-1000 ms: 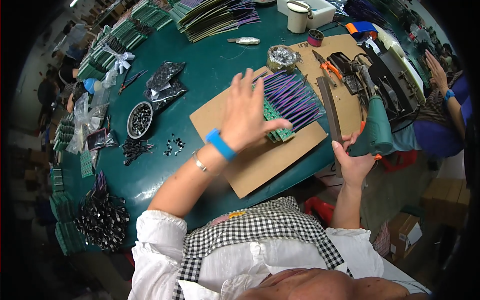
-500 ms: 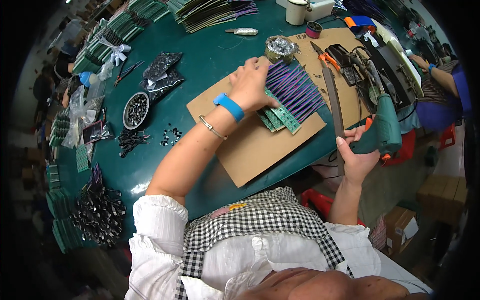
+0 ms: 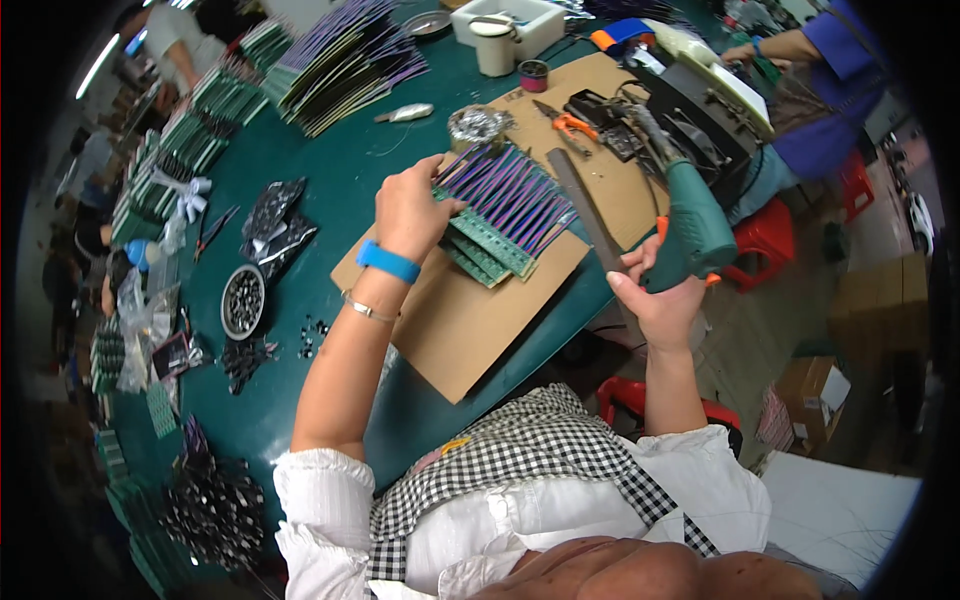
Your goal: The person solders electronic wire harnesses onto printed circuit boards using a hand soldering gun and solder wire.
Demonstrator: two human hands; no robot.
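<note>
My left hand [image 3: 410,208], with a blue wristband and a bracelet, is closed at the left end of several green circuit boards [image 3: 482,240], thumb on the top one. The boards overlap on a cardboard sheet [image 3: 470,335]. Purple and black wires [image 3: 515,195] run side by side over and beyond them. My right hand [image 3: 660,300] grips the near end of a long, flat, dark bar [image 3: 590,210]. The bar slants away from me beside the wires, over the cardboard's edge. What the fingertips of my left hand touch underneath is hidden.
A green-bodied heat tool [image 3: 700,215] stands close by my right hand. Orange-handled pliers [image 3: 570,122] and a foil-topped pot [image 3: 478,128] lie beyond the wires. At left are a bowl of small black parts [image 3: 243,302] and black bags [image 3: 275,225]. A co-worker's arm [image 3: 775,48] shows far right.
The whole view has shifted and turned. My left hand has moved from over the boards and wires to the boards' left end. My right hand still holds the bar.
</note>
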